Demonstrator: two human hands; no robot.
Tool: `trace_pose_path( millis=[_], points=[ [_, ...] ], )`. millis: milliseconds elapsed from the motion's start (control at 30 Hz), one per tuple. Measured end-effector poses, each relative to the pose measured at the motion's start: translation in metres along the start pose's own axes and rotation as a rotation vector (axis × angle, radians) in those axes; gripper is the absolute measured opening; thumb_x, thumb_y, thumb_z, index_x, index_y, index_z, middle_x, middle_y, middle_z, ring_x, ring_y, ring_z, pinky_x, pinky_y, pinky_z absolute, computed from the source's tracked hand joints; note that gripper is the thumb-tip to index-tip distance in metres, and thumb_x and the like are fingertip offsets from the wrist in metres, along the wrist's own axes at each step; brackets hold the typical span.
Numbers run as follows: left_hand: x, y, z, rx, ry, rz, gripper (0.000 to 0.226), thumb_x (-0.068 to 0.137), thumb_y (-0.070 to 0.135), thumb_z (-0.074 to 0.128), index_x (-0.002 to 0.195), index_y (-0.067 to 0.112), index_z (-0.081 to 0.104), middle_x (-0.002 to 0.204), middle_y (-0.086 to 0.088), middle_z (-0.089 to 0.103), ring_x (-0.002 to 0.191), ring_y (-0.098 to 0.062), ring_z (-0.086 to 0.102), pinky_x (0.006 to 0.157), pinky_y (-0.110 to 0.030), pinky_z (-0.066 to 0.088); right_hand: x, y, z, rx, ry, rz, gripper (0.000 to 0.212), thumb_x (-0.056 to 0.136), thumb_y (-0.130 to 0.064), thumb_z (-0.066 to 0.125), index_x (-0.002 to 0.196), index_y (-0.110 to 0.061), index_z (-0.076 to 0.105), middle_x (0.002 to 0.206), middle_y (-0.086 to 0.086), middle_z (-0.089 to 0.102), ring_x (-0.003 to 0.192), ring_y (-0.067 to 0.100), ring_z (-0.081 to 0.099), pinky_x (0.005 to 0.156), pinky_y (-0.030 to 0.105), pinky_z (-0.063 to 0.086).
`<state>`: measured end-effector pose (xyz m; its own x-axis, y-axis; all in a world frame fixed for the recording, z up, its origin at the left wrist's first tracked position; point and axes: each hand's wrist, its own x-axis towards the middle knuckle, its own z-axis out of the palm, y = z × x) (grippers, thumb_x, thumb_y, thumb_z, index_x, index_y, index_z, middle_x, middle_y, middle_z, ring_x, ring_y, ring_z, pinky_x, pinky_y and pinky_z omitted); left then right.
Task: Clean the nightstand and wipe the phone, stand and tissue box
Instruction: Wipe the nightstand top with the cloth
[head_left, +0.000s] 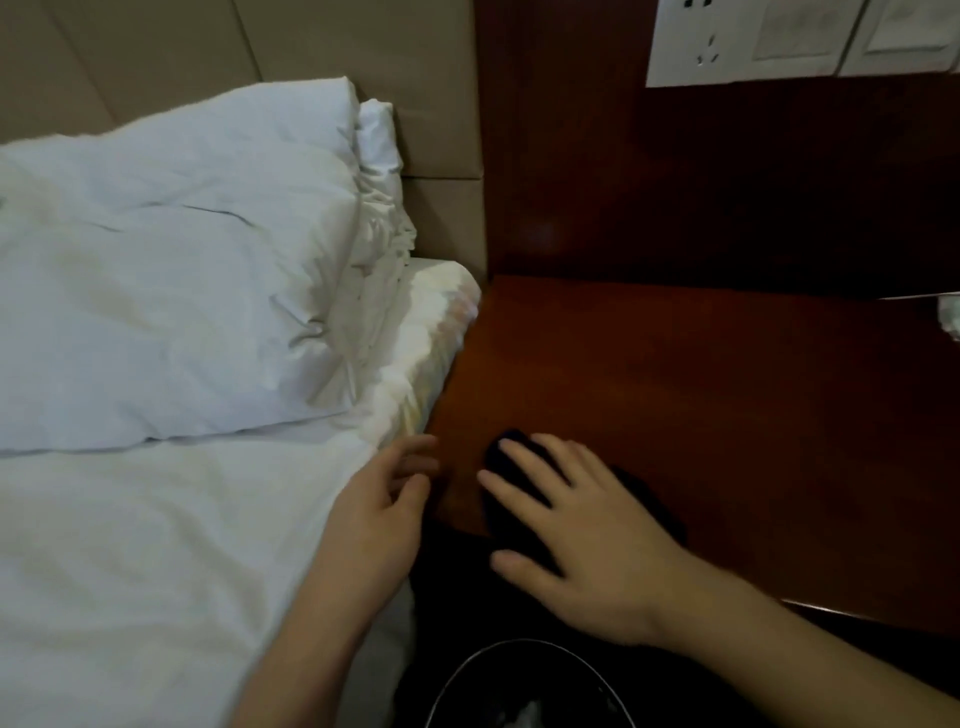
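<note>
I am pressing my right hand flat, fingers spread and straight, on a dark cloth at the front left corner of the nightstand. The cloth is lying partly on the reddish-brown top and partly over its front edge, and my palm is covering most of it. My left hand is hovering just beside the nightstand's left edge, over the white bed sheet; its fingers are loosely curled and holding nothing.

I judge that I am in the wiping of the nightstand top itself, working the corner nearest the bed. The phone, its stand and the tissue box are not showing on the part of the top I can see. A small pale object is poking in at the right edge of the view near the back of the top, too cut off for me to name.

The wood toward the back edge and right side is looking unwiped from here, so the next move probably calls for sliding the cloth along the surface with steady downward pressure, keeping it from slipping off the front edge toward the dark bin below.
</note>
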<state>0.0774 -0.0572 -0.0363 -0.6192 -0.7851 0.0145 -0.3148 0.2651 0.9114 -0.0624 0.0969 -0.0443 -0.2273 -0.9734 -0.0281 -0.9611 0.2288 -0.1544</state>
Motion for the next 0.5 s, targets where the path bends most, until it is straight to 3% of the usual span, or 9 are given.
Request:
trace_pose_path(
  millis=[100,233,400,500],
  points=[
    [0.005,-0.006,0.000,0.004,0.122,0.004,0.039,0.097,-0.009,0.051,0.115,0.022,0.066,0.106,0.010,0.070,0.092,0.013,0.064,0.086,-0.006,0.047,0.060,-0.015,0.005,0.037,0.042,0.008,0.062,0.101,-0.062,0.020,0.158,-0.037,0.010,0.167,-0.006,-0.001,0.153,0.023,-0.005,0.123,0.040,-0.006],
    [0.001,-0.014,0.015,0.122,0.123,0.087,0.032,0.097,0.008,0.058,0.122,0.026,0.066,0.121,0.008,0.068,0.118,-0.011,0.062,0.106,-0.032,0.046,0.148,0.047,-0.003,-0.004,0.069,0.204,0.064,0.099,-0.064,0.020,0.157,-0.037,0.015,0.167,-0.003,0.006,0.152,0.027,0.004,0.122,0.044,0.005],
    [0.008,-0.008,0.032,0.192,0.069,0.098,0.032,0.099,0.021,0.064,0.127,0.036,0.061,0.128,0.021,0.058,0.125,-0.002,0.053,0.111,-0.030,0.042,0.233,0.129,-0.035,0.039,-0.011,0.528,0.082,0.088,-0.083,0.023,0.157,-0.039,0.015,0.167,0.001,0.003,0.151,0.034,0.001,0.121,0.052,0.005],
    [0.013,-0.001,0.036,0.159,0.107,0.051,0.030,0.098,0.038,0.059,0.126,0.047,0.053,0.132,0.022,0.056,0.132,-0.005,0.049,0.116,-0.040,0.040,0.244,0.125,-0.040,0.038,-0.040,0.545,0.091,0.081,-0.089,0.025,0.157,-0.040,0.011,0.167,0.003,0.000,0.151,0.036,-0.002,0.120,0.054,0.003]
  ],
)
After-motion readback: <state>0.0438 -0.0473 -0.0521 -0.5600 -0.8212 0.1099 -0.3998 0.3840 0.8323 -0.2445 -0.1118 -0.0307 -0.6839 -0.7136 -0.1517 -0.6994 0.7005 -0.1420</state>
